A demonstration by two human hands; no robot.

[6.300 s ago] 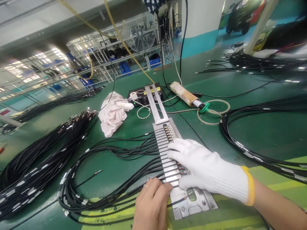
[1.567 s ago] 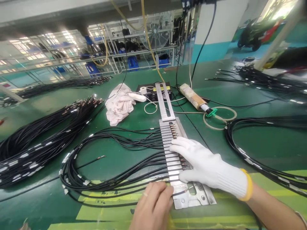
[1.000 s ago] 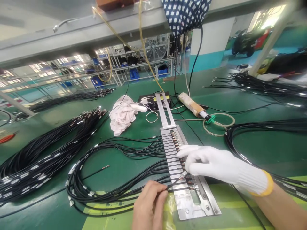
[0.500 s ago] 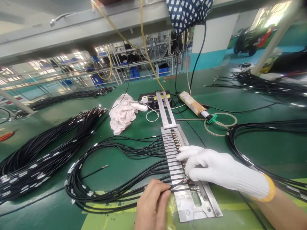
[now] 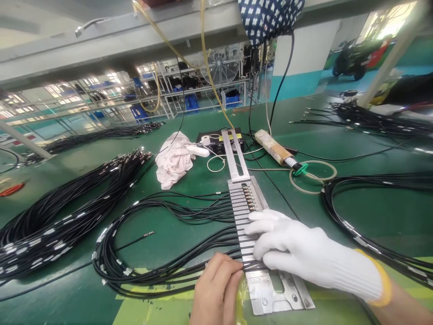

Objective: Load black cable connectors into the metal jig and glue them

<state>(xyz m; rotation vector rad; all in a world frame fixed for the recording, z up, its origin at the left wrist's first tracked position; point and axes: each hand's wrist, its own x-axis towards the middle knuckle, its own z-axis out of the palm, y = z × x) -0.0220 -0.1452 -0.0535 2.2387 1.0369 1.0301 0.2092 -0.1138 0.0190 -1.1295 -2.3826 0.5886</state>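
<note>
Black cables [image 5: 189, 246] lie side by side in the slotted metal fixture [image 5: 246, 212], flat on the table.

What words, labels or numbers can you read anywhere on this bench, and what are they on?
None can be read.
Black control box behind the metal fixture: yellow label, too blurred.
White tags on the black cables: too small.
Taped tool: no print visible.
White gloved right hand and bare left hand: no markings.

The bare left hand [image 5: 216, 291] curls, fingertips pinched forward. The white-gloved right hand [image 5: 304, 255] lies flat, palm down, fingers spread leftward.
</note>
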